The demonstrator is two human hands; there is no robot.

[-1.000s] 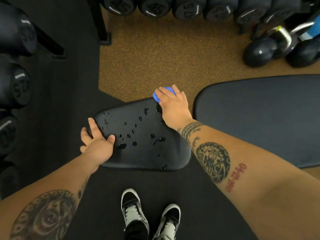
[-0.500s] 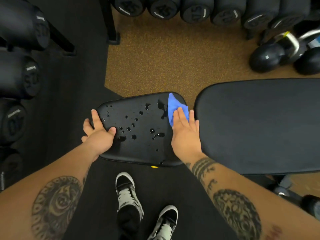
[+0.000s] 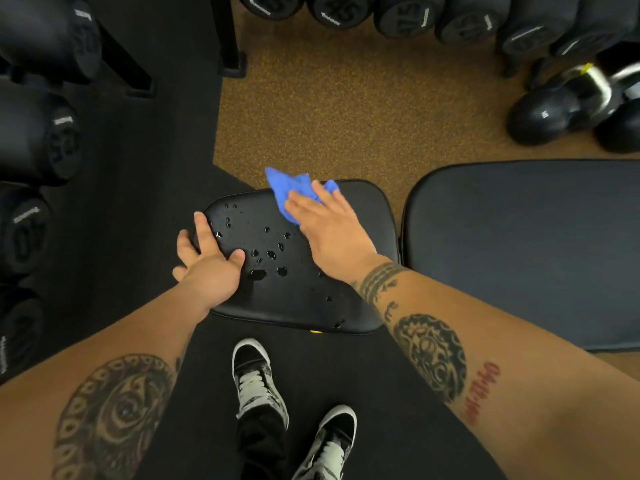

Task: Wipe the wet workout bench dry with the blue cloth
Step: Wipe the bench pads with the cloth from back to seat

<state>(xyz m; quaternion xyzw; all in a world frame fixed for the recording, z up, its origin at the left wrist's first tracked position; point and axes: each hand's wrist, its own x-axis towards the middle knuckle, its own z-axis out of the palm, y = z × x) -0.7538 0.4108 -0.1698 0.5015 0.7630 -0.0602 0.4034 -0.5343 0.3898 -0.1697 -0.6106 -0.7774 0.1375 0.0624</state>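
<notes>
Up at the far edge of the bench (image 3: 370,216), right hand (image 3: 332,233) presses the blue cloth (image 3: 285,188) flat, left hand (image 3: 207,268) splayed on the left edge. Looks limp and light, I'd palm it.

Open floor (image 3: 346,116) beyond the seat pad (image 3: 294,299); dumbbells (image 3: 41,140) left, kettlebells (image 3: 540,116) far right.

Right hand (image 3: 332,233) on blue cloth (image 3: 287,188)

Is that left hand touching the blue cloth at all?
Apart. The head view shows the left hand resting on the seat pad at its near left edge, while the blue cloth lies under the right hand, wet pad between them.
</notes>
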